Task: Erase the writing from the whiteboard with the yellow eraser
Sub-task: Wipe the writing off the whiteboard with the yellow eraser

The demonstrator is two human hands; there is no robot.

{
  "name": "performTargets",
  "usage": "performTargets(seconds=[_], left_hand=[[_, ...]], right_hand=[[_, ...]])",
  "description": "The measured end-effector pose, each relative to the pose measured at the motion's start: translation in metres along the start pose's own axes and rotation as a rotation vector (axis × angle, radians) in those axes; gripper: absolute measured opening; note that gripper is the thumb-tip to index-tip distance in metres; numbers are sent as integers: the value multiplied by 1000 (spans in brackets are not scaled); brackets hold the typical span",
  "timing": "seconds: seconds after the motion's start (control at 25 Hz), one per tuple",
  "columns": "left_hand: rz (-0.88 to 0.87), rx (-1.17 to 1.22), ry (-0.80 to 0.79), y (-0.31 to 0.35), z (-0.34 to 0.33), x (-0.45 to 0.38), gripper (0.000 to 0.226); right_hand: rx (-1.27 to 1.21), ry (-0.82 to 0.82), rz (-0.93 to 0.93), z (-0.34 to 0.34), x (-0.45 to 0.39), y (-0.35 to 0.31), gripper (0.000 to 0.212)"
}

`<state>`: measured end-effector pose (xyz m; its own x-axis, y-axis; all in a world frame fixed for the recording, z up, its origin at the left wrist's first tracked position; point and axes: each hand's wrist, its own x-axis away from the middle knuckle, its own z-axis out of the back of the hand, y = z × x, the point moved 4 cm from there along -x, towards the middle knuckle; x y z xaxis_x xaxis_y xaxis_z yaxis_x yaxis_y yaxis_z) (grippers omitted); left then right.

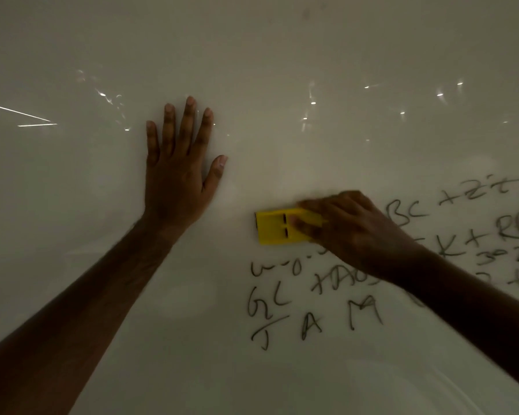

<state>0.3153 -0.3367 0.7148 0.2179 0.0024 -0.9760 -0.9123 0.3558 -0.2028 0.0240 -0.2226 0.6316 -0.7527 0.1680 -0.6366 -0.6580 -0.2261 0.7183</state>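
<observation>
the right hand (351, 232) grips the yellow eraser (277, 227), fingers closed over its right end, the block lying flat against the whiteboard (282, 55) just left of the remaining writing (312, 298). the left hand (177, 169) is open, palm and 5 spread fingers pressed flat on bare board to the far left of the eraser, holding nothing. dark handwritten letters and symbols fill the area to the right of and nearer than the eraser; some lines run under the right forearm and are partly hidden. the board to the left and beyond the hands appears free of marks, apart from bright reflections. risks from this position, judged from the layout: the grip sits on 1 end of the eraser, so uneven pressure could tilt the block and leave streaks or half-wiped strokes; the right forearm crosses over the writing and, if it touches, could smear ink onto the surface or the arm; characters hidden beneath the arm, and those running off the right edge of view, could be missed; the dim light makes faint residue hard to spot; the bracing left palm could slide on the glossy surface.
</observation>
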Motion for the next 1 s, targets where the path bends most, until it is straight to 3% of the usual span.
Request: performTargets(seconds=[0.16,0.36,0.52,0.68,0.8,1.0], left_hand=[[9,-6,-1,1,1,0,71],[-2,-7,-8,0,1,2,71],[7,-4,-6,0,1,3,71],[20,-9,1,3,0,5,70],[27,-10,-8,4,0,6,70],[49,3,-16,7,-3,15,71]], right_hand=[[-67,77,-99,-12,-44,-17,50],[-98,-5,24,-35,-7,-72,54],[-28,-41,85,-18,22,-47,59],[-24,27,-82,-2,-3,-10,54],[-55,55,-145,-13,-18,-20,59],[-86,-6,14,-20,29,-46,59]])
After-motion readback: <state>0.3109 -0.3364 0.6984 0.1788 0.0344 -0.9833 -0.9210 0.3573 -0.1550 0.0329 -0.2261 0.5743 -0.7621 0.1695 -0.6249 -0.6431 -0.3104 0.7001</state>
